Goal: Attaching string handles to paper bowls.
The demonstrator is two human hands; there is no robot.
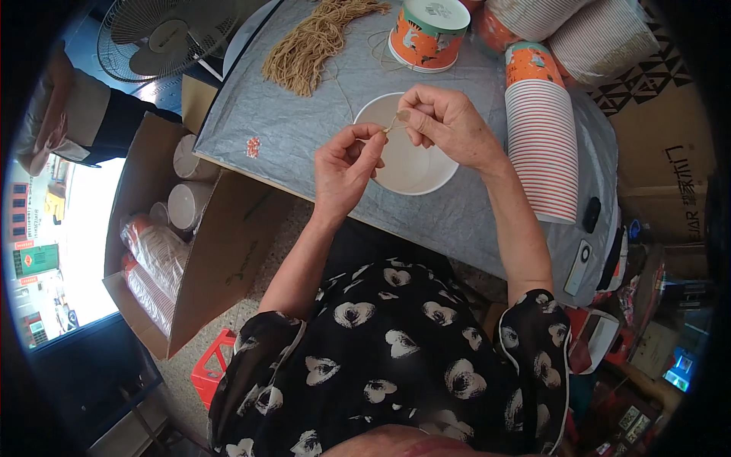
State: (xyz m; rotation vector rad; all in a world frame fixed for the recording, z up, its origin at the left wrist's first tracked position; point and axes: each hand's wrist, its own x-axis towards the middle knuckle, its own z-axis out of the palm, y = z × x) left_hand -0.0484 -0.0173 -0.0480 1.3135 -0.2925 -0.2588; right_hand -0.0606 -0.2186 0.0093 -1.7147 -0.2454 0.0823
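Over the open white paper bucket (415, 171), both of my hands are raised and closed in a pinch. My left hand (344, 164) grips a thin tan cord (391, 126) between thumb and forefinger. A short way to its right, my right hand (451, 126) pinches the same cord, with the fingertips nearly meeting. Whether the cord is knotted there is too small to make out. A big bundle of tan cords (320, 44) lies behind my hands on the grey-covered table (282, 114). Behind the white bucket stands an orange and green bucket (430, 36) with a white lid.
To the right lies a long nested stack of striped paper buckets (541, 145), with more stacks behind. A small red-and-white pile (253, 147) sits at the left. A cardboard box (221, 244) of wrapped buckets, a fan (164, 34) and a person (76, 107) are off the left edge.
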